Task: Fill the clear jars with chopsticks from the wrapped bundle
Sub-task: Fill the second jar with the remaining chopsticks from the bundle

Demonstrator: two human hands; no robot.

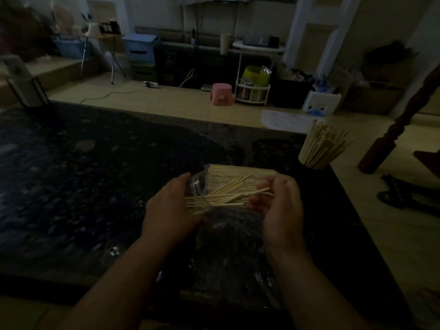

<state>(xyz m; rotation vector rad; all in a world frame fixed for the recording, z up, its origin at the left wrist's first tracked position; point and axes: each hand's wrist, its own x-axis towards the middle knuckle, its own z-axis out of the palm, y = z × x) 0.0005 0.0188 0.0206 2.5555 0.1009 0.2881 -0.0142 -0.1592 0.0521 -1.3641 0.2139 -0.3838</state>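
Observation:
My left hand [170,207] grips a clear jar [201,186] that lies tilted on its side, mouth toward the right. Several pale chopsticks [223,198] stick out of the jar's mouth. My right hand [279,208] pinches the outer ends of a few of those chopsticks. Just behind the jar lies the wrapped bundle of chopsticks [240,171], flat on the dark tabletop. A second clear jar [317,151], packed with upright chopsticks, stands at the table's far right corner.
The dark speckled table [83,186] spreads wide to the left. Crumpled clear plastic wrap [228,236] lies between my forearms. A white plastic sheet [283,121] rests at the far edge. A dark wooden post [385,141] stands to the right, beyond the table.

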